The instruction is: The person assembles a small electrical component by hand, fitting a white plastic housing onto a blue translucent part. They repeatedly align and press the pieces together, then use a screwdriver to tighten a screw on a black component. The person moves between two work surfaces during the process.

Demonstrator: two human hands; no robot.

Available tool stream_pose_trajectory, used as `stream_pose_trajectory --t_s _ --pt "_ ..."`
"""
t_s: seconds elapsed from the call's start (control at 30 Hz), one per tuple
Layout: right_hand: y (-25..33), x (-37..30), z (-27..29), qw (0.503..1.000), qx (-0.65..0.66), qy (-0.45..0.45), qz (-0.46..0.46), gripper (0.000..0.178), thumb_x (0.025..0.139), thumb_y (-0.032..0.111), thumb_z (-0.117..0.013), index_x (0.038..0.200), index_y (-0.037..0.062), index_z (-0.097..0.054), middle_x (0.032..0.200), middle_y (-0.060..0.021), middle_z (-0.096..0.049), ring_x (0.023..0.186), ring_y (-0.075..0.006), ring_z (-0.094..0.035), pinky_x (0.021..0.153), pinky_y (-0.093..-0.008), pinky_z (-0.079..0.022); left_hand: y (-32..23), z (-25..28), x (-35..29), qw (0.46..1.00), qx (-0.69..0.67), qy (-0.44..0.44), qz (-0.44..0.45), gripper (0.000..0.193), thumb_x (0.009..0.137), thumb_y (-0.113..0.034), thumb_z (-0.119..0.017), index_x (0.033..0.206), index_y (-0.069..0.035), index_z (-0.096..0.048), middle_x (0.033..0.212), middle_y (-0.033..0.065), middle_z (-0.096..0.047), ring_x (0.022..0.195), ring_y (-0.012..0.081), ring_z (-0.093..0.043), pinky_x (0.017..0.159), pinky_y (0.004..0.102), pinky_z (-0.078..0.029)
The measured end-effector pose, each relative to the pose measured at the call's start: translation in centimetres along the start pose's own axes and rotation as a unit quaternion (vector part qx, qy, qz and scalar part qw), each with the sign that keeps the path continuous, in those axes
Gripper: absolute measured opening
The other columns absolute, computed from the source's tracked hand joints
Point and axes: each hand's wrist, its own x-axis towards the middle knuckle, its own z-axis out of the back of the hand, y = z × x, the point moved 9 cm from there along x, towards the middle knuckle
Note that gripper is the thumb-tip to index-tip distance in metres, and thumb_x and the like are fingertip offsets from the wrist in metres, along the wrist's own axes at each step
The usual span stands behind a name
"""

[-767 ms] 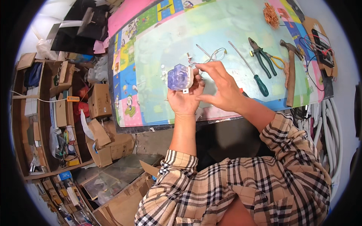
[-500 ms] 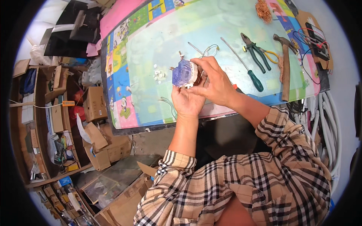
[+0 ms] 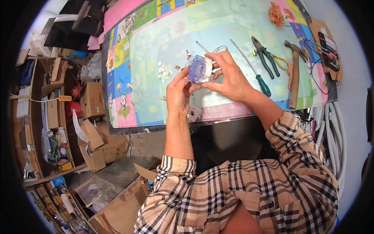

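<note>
Above the table I hold a small boxy plastic housing (image 3: 198, 69), translucent blue-violet on the left and white on the right. My left hand (image 3: 178, 93) grips its lower left edge with the fingertips. The thumb and fingers of my right hand (image 3: 230, 76) close on its white side. A greyish-white piece (image 3: 194, 114) rests by my left wrist at the table's front edge. Small white round pieces (image 3: 163, 73) lie scattered left of the housing. Wire ends with brownish tips (image 3: 180, 68) show just beside it. My fingers partly cover the white side.
To the right lie a green-handled screwdriver (image 3: 263, 85), pliers (image 3: 265, 56), a yellow-handled tool (image 3: 281, 61) and a hammer (image 3: 294, 78). A copper wire tangle (image 3: 276, 16) sits at the back. Past the right edge is a black meter (image 3: 329, 54) with leads. Shelves (image 3: 43, 128) stand left.
The housing has turned more upright and shifted slightly right. My left hand has moved from beneath it to its left side. The greyish-white piece by my left wrist has come into view.
</note>
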Motion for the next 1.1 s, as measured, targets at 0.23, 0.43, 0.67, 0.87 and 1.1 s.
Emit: stream_pose_trajectory --t_s 0.23,0.43,0.67,0.87,1.1 --pt "1.1 -0.6 -1.4 0.997 -0.046 0.041 0.034 0.079 0.067 0.014 -0.084 0.136 0.0062 -0.048 0.116 -0.0117 -0.049 0.101 -0.0226 -0.056 0.089 -0.0351 -0.047 1.6 -0.2 0.0 0.997 -0.029 0.04 0.059 0.052 0.099 -0.04 -0.048 0.119 0.007 -0.056 0.107 0.0165 -0.067 0.092 0.0275 -0.068 0.071 0.0366 -0.059" --pt "0.5 -0.6 -1.6 0.996 -0.051 0.044 0.058 0.08 0.065 0.013 -0.085 0.136 0.0071 -0.049 0.121 -0.0119 -0.05 0.104 -0.026 -0.057 0.091 -0.0374 -0.047 2.3 -1.8 -0.2 0.992 -0.062 0.053 0.091 0.045 0.102 -0.037 -0.042 0.122 0.001 -0.054 0.104 0.0142 -0.068 0.082 0.0265 -0.069 0.069 0.0377 -0.06" --pt "0.6 -0.4 -1.2 0.995 -0.088 0.032 0.027 0.075 0.064 0.008 -0.08 0.133 0.0097 -0.051 0.117 -0.0137 -0.054 0.108 -0.0302 -0.058 0.093 -0.0372 -0.047 2.5 -2.9 -0.8 0.991 -0.068 0.068 0.094 0.046 0.103 -0.039 -0.036 0.119 0.0 -0.055 0.098 0.0116 -0.066 0.077 0.0226 -0.067 0.062 0.0386 -0.058" --pt "0.7 0.2 -0.8 1.0 -0.013 0.017 0.008 0.068 0.066 0.011 -0.08 0.128 0.0094 -0.051 0.113 -0.013 -0.055 0.108 -0.0283 -0.058 0.094 -0.0381 -0.048 1.3 -3.4 -1.0 0.997 -0.026 0.07 0.012 0.046 0.104 -0.042 -0.033 0.121 -0.004 -0.051 0.093 0.0082 -0.062 0.07 0.0156 -0.061 0.059 0.0322 -0.055" --pt "0.0 0.2 -0.7 1.0 0.001 0.011 0.002 0.073 0.063 0.012 -0.084 0.128 0.0092 -0.051 0.116 -0.011 -0.055 0.108 -0.0249 -0.058 0.096 -0.0362 -0.048 0.3 -3.1 -1.3 0.996 0.021 0.073 -0.039 0.049 0.104 -0.042 -0.031 0.131 -0.005 -0.048 0.1 0.0064 -0.061 0.077 0.0131 -0.06 0.065 0.0305 -0.054"
